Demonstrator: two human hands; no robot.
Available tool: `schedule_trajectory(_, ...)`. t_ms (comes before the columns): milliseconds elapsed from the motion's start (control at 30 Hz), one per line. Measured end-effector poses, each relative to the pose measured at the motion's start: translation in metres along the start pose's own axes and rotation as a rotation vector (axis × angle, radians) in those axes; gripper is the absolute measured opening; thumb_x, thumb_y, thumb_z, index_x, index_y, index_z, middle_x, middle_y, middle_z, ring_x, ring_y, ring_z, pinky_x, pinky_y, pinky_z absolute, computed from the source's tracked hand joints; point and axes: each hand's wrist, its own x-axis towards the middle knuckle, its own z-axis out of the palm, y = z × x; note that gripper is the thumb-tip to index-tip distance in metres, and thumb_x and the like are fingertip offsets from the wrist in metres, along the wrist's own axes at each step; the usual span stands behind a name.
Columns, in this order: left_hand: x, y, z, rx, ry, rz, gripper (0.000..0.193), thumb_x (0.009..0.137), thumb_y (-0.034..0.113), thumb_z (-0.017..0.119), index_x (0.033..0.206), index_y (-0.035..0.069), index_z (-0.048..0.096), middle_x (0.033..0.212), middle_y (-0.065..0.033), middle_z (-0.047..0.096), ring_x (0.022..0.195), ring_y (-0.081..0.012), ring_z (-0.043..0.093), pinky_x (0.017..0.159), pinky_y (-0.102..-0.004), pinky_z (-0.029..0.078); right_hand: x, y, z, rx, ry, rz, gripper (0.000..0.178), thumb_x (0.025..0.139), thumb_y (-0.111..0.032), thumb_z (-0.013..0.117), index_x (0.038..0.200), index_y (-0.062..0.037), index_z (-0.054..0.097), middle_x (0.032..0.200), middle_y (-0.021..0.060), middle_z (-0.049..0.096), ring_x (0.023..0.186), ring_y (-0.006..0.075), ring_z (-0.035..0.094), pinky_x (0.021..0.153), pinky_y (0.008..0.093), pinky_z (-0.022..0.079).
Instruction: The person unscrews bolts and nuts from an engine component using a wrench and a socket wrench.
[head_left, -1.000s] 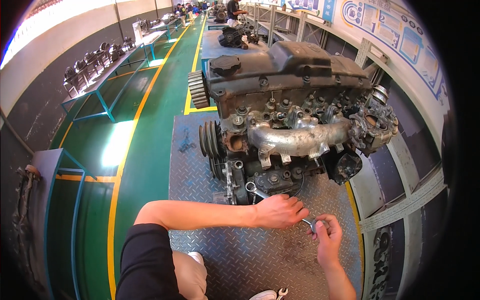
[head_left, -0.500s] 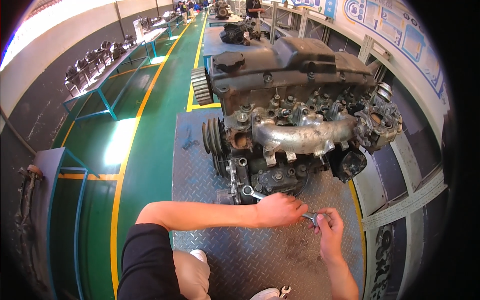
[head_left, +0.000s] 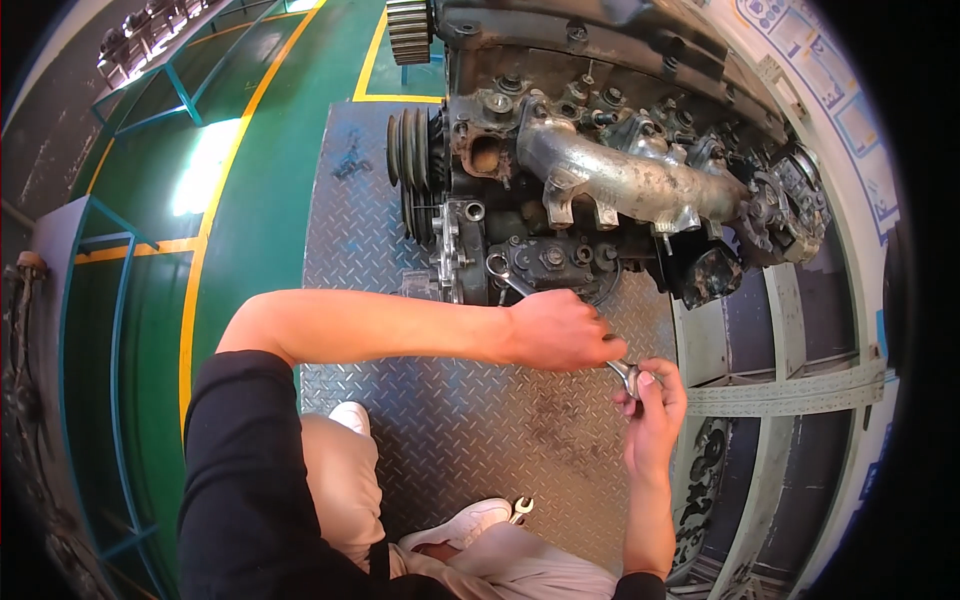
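A shiny combination wrench (head_left: 515, 280) slants in front of the engine's lower side. My left hand (head_left: 562, 330) is wrapped round the middle of its shank, with the ring end towards the engine. Thumb and fingers of my right hand (head_left: 652, 400) close on the wrench's other end; whether a small part is also between them is hidden. The ring end appears in front of the dark housing (head_left: 550, 258) low on the engine; I cannot tell whether it touches. Above it runs the silver intake manifold (head_left: 630, 180).
A second wrench (head_left: 521, 510) lies beside my shoe on the tread-plate platform (head_left: 470, 430). Ribbed pulleys (head_left: 412, 175) stick out at the engine's left. A metal frame (head_left: 780, 395) stands close on the right, and a blue-legged table (head_left: 120, 330) on the left beyond the green floor.
The view has tilted down, so the engine and hands sit higher in the picture. Both hands keep their grip, and the wrench stays at much the same place by the engine.
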Motion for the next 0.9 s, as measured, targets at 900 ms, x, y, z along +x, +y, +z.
schedule_trajectory(900,-0.012,0.026,0.008,-0.216,-0.153,0.034,0.018,0.077,0.028,0.066,0.077,0.011,0.061,0.068,-0.0061,0.064,0.067,-0.0266,0.066,0.057,-0.0391,0.052,-0.018,-0.002,-0.005,-0.168,-0.573,0.273,0.027,0.089,-0.006,0.062,0.114,-0.0019,0.053,0.094,0.0081,0.063,0.08,0.0138,0.062,0.072,0.029,0.051)
